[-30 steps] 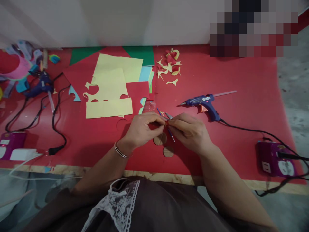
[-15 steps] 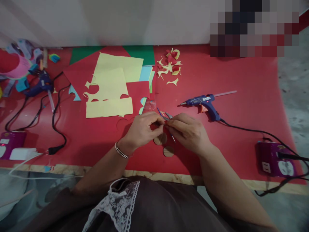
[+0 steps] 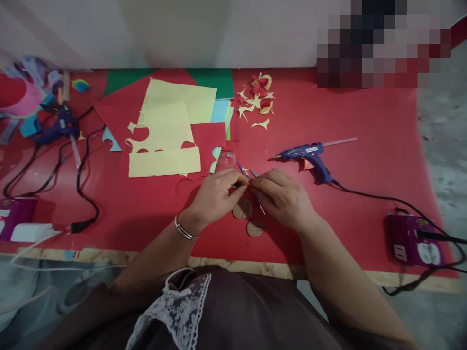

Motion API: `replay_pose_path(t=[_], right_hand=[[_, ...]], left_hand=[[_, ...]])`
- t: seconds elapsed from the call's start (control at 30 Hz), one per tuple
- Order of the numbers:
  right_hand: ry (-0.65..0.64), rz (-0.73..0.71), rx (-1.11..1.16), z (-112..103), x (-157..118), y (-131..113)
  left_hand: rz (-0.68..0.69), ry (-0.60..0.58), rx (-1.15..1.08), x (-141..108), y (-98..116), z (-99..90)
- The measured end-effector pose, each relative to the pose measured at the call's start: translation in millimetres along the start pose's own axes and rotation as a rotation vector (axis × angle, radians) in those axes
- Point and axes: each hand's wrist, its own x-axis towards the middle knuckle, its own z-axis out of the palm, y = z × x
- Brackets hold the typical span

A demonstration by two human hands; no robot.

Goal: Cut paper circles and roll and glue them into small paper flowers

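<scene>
Over the red tabletop (image 3: 219, 238) my left hand (image 3: 221, 194) and my right hand (image 3: 284, 199) meet, fingertips pinched together. Whatever lies between them is tiny and mostly hidden; I cannot make it out. Under the fingers runs a thin blue pen-like tool (image 3: 260, 204) with a metal tip, partly covered by my right hand. A grey metal piece (image 3: 254, 173) pokes out behind the fingertips. Just below the hands lie two round brown cardboard discs (image 3: 254, 228), one partly beneath my left hand. To the right rests a blue glue gun (image 3: 306, 154) with a glue stick in its back.
Yellow paper (image 3: 168, 121) with round cutouts lies over red and green sheets at the left. Paper scraps (image 3: 257, 99) are heaped at the back. A second glue gun (image 3: 60, 126) and cables (image 3: 85, 180) occupy the left; a purple power box (image 3: 414, 240) stands at right.
Both hands stay pinched together in nearly the same place, with only a slight shift of the fingers. The objects around them lie as before; the view has moved slightly.
</scene>
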Motion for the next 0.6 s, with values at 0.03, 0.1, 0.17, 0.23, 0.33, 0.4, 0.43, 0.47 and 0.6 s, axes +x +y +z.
replay_pose_path(t=[0.03,0.1,0.17,0.23,0.33,0.4,0.43,0.47,0.6], right_hand=[[0.005,0.001,-0.005,0.5,-0.2,0.4],[0.012,-0.017,-0.019,1.1,-0.7,0.9],[0.009,-0.044,-0.019,1.4,-0.9,1.2],[-0.001,-0.057,-0.010,1.4,-0.7,1.2],[-0.016,-0.054,-0.013,2.0,0.2,0.6],[-0.016,-0.054,-0.029,2.6,0.9,0.0],[-0.012,-0.054,-0.033,2.9,1.3,-0.4],[-0.006,-0.053,-0.032,3.0,1.6,-0.7],[0.013,-0.023,-0.007,2.2,2.1,-2.1]], left_hand=[[-0.004,-0.001,-0.004,0.2,-0.6,0.0],[-0.001,-0.011,0.011,0.3,-0.9,0.8],[0.013,-0.029,0.037,0.0,0.0,2.1],[0.025,-0.051,0.051,-0.5,1.1,3.0],[0.010,-0.070,0.024,-1.2,1.7,3.2],[-0.017,-0.063,-0.015,-1.4,1.3,2.6],[-0.032,-0.053,-0.035,-1.4,1.1,2.2],[-0.047,-0.039,-0.055,-1.4,1.0,1.6],[-0.072,0.012,-0.137,-0.6,2.1,-0.9]])
